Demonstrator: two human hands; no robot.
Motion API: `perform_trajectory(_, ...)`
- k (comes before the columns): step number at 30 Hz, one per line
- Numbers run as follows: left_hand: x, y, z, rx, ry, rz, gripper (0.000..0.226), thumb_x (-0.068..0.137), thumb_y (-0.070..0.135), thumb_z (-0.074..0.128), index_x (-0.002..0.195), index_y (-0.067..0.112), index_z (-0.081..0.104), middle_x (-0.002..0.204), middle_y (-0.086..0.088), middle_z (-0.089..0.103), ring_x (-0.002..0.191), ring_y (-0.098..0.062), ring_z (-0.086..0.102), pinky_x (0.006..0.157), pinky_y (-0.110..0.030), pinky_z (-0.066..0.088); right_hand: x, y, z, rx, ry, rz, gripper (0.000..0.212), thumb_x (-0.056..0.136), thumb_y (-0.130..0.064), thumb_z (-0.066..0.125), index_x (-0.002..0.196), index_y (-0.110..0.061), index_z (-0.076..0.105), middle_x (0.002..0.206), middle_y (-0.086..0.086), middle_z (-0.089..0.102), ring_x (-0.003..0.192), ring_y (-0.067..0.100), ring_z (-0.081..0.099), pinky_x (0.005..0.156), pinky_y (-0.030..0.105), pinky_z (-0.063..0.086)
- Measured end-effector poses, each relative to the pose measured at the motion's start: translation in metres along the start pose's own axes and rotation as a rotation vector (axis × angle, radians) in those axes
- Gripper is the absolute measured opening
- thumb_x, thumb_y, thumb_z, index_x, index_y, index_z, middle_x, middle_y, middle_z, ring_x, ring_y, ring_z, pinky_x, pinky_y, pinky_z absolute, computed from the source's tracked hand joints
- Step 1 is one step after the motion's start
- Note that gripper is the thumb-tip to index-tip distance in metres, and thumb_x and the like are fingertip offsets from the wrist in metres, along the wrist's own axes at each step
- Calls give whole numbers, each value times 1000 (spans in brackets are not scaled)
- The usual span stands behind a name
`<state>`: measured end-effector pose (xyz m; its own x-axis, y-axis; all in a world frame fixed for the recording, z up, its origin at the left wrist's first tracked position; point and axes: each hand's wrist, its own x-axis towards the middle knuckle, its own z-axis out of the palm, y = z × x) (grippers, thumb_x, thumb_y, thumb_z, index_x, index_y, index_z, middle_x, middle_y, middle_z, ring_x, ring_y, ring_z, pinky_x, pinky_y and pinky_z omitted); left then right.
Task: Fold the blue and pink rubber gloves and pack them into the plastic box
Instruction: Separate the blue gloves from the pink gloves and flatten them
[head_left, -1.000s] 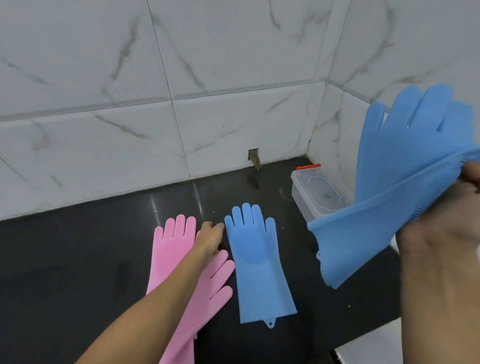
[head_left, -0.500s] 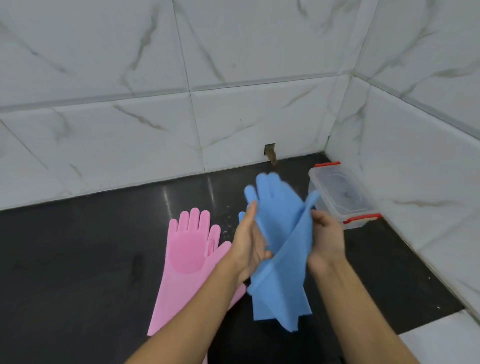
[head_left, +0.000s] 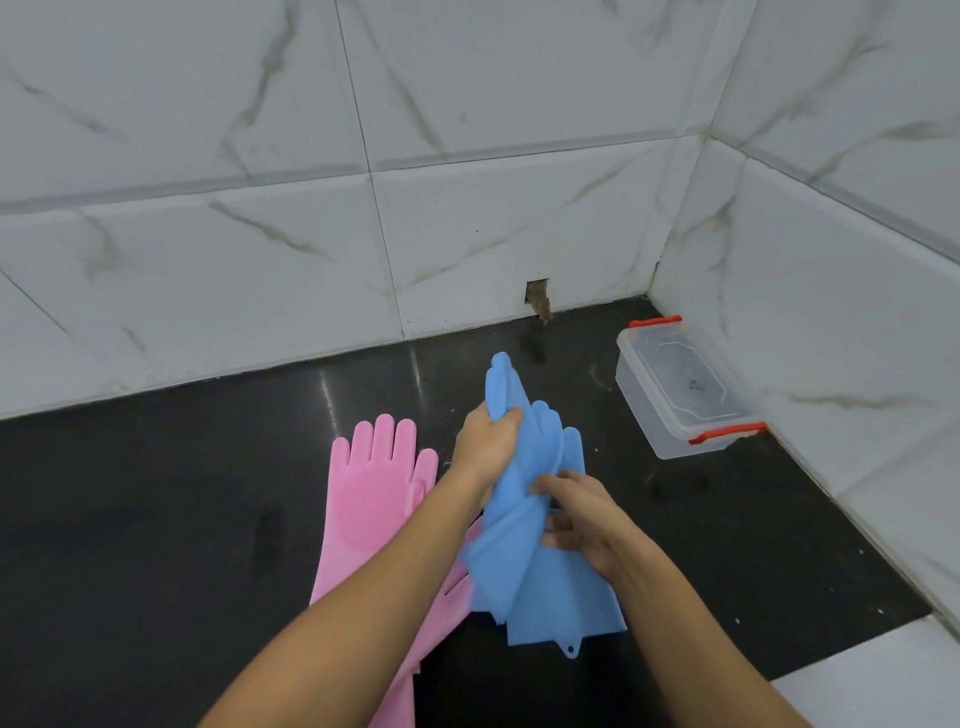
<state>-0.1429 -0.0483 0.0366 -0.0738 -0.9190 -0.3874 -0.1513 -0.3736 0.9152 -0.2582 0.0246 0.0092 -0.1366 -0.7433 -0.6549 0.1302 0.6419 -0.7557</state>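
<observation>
Two blue rubber gloves (head_left: 524, 551) overlap in the middle of the dark floor; one lies flat with its cuff towards me, the other is bunched on top of it. My left hand (head_left: 485, 447) grips the upper glove near its fingers. My right hand (head_left: 576, 514) holds the same glove at its middle. Two pink gloves (head_left: 371, 493) lie flat to the left, partly under my left forearm. The clear plastic box (head_left: 675, 395) with red clips stands closed by the right wall.
White marble-look tiled walls meet in a corner behind the box. A small hole (head_left: 537, 299) shows at the foot of the back wall. A white tile (head_left: 872, 680) borders the dark floor at the lower right.
My right hand brought the raised blue glove down from the upper right onto the one on the floor. My left hand left the pink gloves and took hold of it.
</observation>
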Motion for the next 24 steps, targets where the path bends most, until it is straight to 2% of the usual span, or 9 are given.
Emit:
perform_trajectory(2, 8, 0, -6, 135, -17, -58, 18, 100, 33, 57, 112, 22, 65, 107, -4, 74, 99, -28, 72, 95, -47, 60, 4, -2, -3, -56, 65, 31, 18, 79, -3, 61, 96, -6, 65, 91, 10, 69, 78, 26, 67, 63, 34, 55)
perform_trajectory(5, 29, -6, -5, 230, -25, -140, 30, 98, 37, 58, 118, 15, 64, 112, -8, 73, 104, -32, 72, 99, -49, 59, 5, 1, -13, -139, 102, 68, 19, 69, -1, 56, 87, -3, 62, 90, 16, 65, 77, 29, 58, 64, 34, 42)
perform_trajectory(8, 40, -3, -4, 14, -79, -220, 30, 99, 33, 65, 121, 12, 62, 111, -8, 73, 104, -30, 72, 99, -48, 59, 7, 5, -24, -147, 73, 65, 38, 66, 0, 57, 102, 6, 68, 103, 20, 75, 90, 35, 70, 68, 38, 52)
perform_trajectory(11, 48, -15, -9, -16, -87, -287, 29, 100, 26, 67, 124, 9, 64, 116, -10, 74, 103, -28, 73, 95, -45, 60, 1, 14, -30, -181, 67, 61, 33, 76, 1, 61, 106, -7, 72, 104, 12, 77, 97, 31, 72, 76, 43, 60)
perform_trajectory(15, 47, -38, -9, -1, -67, -277, 31, 102, 16, 65, 132, 11, 61, 127, -9, 70, 108, -29, 70, 93, -48, 60, -10, 42, -31, -204, 100, 24, 29, 84, 1, 60, 109, -12, 68, 102, 9, 76, 87, 24, 74, 57, 32, 62)
perform_trajectory(16, 47, -38, -9, -1, -49, -250, 27, 103, 14, 62, 129, 12, 61, 126, -8, 70, 107, -28, 70, 89, -45, 59, -12, 47, -31, -206, 127, -4, 29, 85, -1, 60, 108, -16, 68, 100, 6, 76, 87, 21, 74, 59, 32, 62)
perform_trajectory(18, 48, -38, -7, -17, -16, -214, 20, 104, 12, 60, 123, 14, 62, 125, -7, 70, 106, -26, 70, 83, -41, 57, -15, 55, -32, -199, 188, -70, 27, 87, -6, 59, 104, -24, 70, 96, 0, 78, 88, 17, 76, 76, 42, 65)
perform_trajectory(20, 45, -42, -4, -62, 11, -226, 23, 103, 11, 60, 126, 12, 63, 124, -8, 71, 103, -26, 70, 80, -39, 58, -19, 58, -33, -213, 236, -122, 26, 90, -9, 58, 101, -28, 71, 94, -4, 78, 89, 14, 75, 84, 45, 63)
perform_trajectory(24, 38, -55, 2, -101, 37, -258, 32, 103, 10, 60, 136, 12, 60, 129, -7, 70, 108, -28, 70, 95, -49, 60, -24, 67, -37, -266, 292, -132, 25, 93, -9, 56, 103, -26, 71, 94, -5, 76, 89, 12, 71, 78, 36, 60)
